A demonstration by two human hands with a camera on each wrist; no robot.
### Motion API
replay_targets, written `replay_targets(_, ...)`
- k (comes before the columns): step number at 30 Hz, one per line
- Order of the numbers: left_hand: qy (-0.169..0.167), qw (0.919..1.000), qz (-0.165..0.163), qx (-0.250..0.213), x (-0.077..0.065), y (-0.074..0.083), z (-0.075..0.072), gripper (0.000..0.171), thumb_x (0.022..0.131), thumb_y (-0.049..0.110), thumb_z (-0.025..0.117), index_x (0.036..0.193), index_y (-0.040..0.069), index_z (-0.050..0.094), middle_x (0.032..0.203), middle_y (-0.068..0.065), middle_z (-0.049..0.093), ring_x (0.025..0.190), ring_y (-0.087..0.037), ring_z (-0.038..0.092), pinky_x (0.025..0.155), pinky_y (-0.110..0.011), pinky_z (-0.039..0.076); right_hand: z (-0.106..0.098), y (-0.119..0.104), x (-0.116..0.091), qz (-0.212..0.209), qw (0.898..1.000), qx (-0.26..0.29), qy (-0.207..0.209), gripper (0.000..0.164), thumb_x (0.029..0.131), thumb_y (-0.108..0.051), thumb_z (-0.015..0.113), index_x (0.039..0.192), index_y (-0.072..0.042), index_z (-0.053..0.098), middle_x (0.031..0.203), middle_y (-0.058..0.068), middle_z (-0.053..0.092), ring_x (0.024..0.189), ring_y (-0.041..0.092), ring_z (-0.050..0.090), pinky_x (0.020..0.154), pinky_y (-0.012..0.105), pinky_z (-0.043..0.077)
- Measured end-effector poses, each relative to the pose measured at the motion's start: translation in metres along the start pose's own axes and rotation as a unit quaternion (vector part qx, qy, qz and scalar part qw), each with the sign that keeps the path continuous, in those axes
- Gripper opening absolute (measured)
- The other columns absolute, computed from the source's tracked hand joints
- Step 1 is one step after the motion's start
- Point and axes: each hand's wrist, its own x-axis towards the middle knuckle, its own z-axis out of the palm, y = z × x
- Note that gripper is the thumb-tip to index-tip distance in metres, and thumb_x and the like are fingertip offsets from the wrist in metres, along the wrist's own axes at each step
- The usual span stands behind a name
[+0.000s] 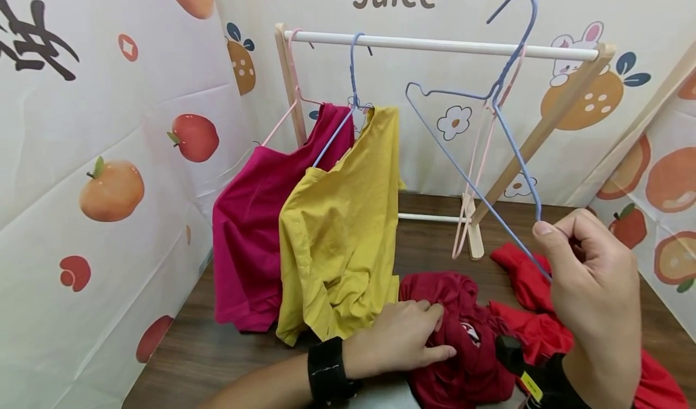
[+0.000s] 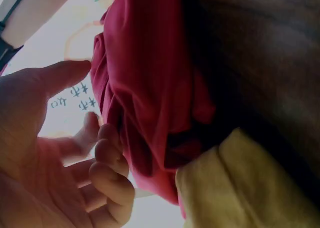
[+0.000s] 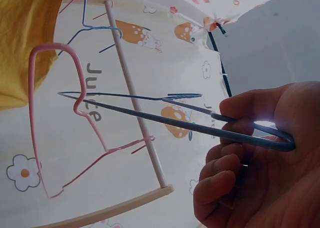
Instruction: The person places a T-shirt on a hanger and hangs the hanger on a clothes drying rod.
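My right hand [image 1: 603, 276] pinches one lower corner of a blue wire hanger [image 1: 508, 67] between thumb and fingers. The bare hanger is held up in front of the rack, its hook above the bar. In the right wrist view the hanger's corner [image 3: 287, 142] lies against the palm. A crumpled dark red garment [image 1: 451, 294] lies on the table, and my left hand [image 1: 399, 336] rests at its left side. The left wrist view shows the left fingers [image 2: 112, 158] loosely bent beside the cloth, without a grip on it.
A rack with a white bar [image 1: 435, 42] stands behind. On it hang a magenta garment [image 1: 244, 215] on a pink hanger, a yellow garment [image 1: 348, 228] on a blue hanger, and a bare pink hanger [image 3: 32, 98]. Bright red cloth [image 1: 538, 333] lies at the right.
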Motion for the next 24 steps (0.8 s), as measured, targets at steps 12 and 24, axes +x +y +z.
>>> replay_targets(12,-0.062,0.9964,-0.010,0.058,-0.005,0.007,0.025,0.056,0.086,0.064,0.069,0.051,0.027,0.046,0.049,0.011,0.048,0.043,-0.007,0.047,0.035,-0.025,0.031,-0.001,-0.002,-0.001,-0.093,0.993,0.068,-0.026,0.033,0.096,0.002,0.061,0.066,-0.003,0.050,0.069,-0.010,0.039,0.059,0.004,0.032,0.048,0.024,0.022)
replay_targets(24,-0.044,0.9985,0.004,0.033,-0.005,0.006,0.027,0.047,0.089,0.032,0.069,0.051,0.024,0.042,0.046,0.011,0.040,0.041,-0.005,0.040,0.034,-0.023,0.026,-0.003,-0.004,-0.002,-0.093,0.993,0.073,-0.025,0.032,0.097,0.002,0.060,0.066,-0.001,0.050,0.069,-0.010,0.039,0.059,0.004,0.032,0.048,0.024,0.022)
